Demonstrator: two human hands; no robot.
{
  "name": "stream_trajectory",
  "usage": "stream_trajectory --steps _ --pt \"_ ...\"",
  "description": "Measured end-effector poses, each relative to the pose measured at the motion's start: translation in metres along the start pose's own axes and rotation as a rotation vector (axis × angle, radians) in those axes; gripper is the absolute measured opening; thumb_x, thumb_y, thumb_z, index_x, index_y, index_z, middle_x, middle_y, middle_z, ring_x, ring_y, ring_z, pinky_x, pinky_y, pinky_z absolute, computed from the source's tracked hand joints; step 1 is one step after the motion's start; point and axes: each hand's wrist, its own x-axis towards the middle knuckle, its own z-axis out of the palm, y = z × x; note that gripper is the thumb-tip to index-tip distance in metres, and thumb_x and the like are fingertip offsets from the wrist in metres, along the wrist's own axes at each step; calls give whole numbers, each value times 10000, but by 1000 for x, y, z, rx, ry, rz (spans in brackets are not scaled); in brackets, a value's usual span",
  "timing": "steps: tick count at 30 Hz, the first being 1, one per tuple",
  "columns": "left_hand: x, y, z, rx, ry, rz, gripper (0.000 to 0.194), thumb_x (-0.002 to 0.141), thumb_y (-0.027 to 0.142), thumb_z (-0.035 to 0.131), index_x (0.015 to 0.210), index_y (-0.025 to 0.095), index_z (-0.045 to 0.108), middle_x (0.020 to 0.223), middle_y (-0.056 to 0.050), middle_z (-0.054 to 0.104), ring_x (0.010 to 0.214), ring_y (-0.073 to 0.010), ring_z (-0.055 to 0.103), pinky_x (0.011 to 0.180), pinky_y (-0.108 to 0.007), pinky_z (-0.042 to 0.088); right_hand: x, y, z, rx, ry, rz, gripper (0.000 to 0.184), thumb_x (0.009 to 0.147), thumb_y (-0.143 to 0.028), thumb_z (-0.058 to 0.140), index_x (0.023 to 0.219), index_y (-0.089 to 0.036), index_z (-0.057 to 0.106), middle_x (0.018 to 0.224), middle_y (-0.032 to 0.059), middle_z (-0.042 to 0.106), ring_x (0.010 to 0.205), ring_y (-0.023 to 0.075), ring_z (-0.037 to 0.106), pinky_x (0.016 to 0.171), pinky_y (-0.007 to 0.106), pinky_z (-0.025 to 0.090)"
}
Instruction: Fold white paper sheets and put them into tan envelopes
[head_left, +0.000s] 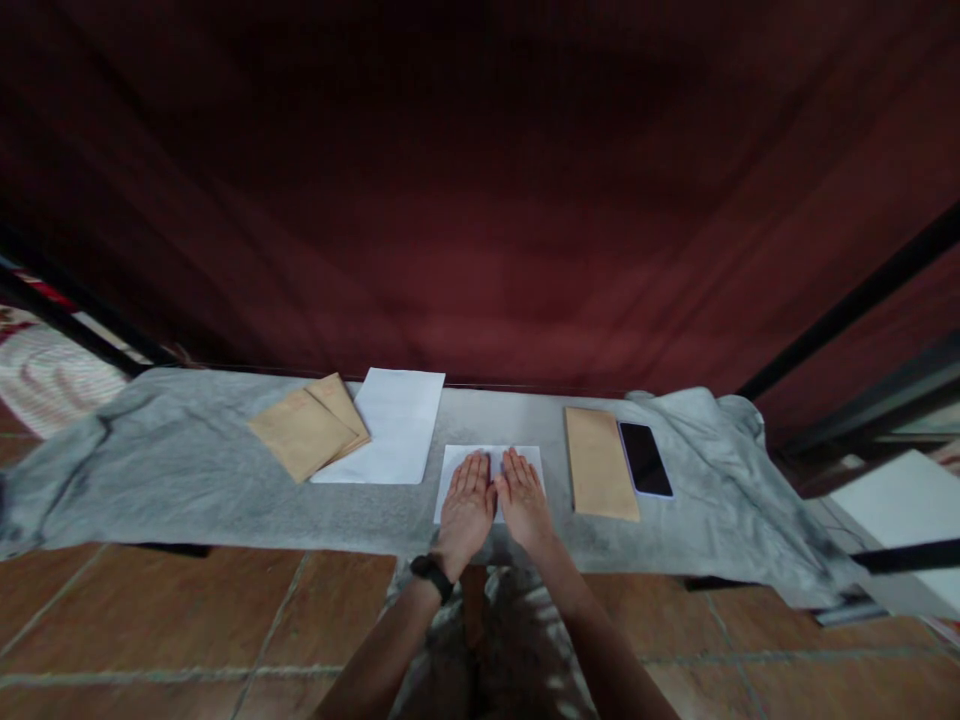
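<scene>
A white sheet of paper lies on the grey cloth in front of me, partly hidden under both hands. My left hand rests flat on its left half, fingers together and stretched forward; a black watch is on that wrist. Close beside it, my right hand lies flat on the right half, its thumb near the left hand. Neither hand grips anything. To the right are a brown envelope and, next to it, a dark-screened phone.
Brown envelopes overlap a stack of white paper on the left. A grey cloth covers the narrow table, bunched at its right end. Behind rises a dark red wall; a tiled floor shows below.
</scene>
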Motion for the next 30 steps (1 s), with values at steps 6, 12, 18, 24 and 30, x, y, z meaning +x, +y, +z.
stream_trajectory --steps 6,12,18,24,30 --pt "26 -5 16 34 -118 47 559 976 196 287 1520 87 362 1569 -145 400 1490 -246 294 1203 -453 294 20 3 16 -16 -59 -44 512 1068 -339 224 1484 -146 452 1544 106 447 1460 221 361 1203 453 261" --pt "23 -14 25 46 -49 -12 555 983 224 290 1514 88 378 1569 -140 395 1487 -230 303 1211 -449 282 18 15 26 -88 13 -21 507 1059 -348 304 1505 -132 412 1566 118 399 1464 250 350 1198 484 259" --pt "16 -23 18 65 -5 -128 566 998 296 308 1498 44 394 1571 -162 382 1488 -246 301 1221 -431 258 14 27 28 -140 120 76 565 1055 -396 309 1511 -72 391 1546 181 414 1442 284 381 1184 485 271" --pt "4 -28 14 42 69 -210 588 1001 323 312 1488 3 394 1558 -208 385 1489 -280 295 1213 -459 265 6 36 29 -164 188 113 627 1052 -434 274 1515 -22 362 1531 227 418 1423 306 407 1164 486 305" --pt "-13 -30 8 -34 133 -247 600 992 372 358 1481 31 419 1540 -213 415 1458 -303 359 1198 -475 289 -6 41 27 -165 257 128 617 1051 -427 294 1513 -23 366 1506 242 453 1405 320 430 1145 504 329"
